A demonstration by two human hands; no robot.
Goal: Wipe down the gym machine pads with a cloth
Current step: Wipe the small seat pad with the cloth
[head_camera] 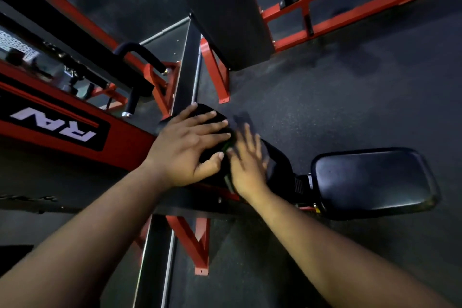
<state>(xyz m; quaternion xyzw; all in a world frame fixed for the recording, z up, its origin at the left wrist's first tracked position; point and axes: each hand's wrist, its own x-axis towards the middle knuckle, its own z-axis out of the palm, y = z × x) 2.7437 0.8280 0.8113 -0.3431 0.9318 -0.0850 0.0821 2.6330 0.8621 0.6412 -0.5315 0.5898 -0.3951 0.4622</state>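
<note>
My left hand (190,144) lies flat with fingers spread on a dark cloth (212,117) that covers the upper end of a black machine pad. My right hand (246,160) is beside it, motion-blurred, fingers straight, pressing on the same pad (272,155), with a dark fold of cloth (241,117) showing past its fingertips. A thin green strip (228,144) shows between the two hands. Lower right, a black seat pad (372,180) sits bare.
The red and black machine frame (57,127) with white lettering runs along the left. A black curved handle (140,52) rises behind it. Another red frame (300,10) and a dark upright panel (235,15) stand beyond. Dark rubber floor (350,95) surrounds everything.
</note>
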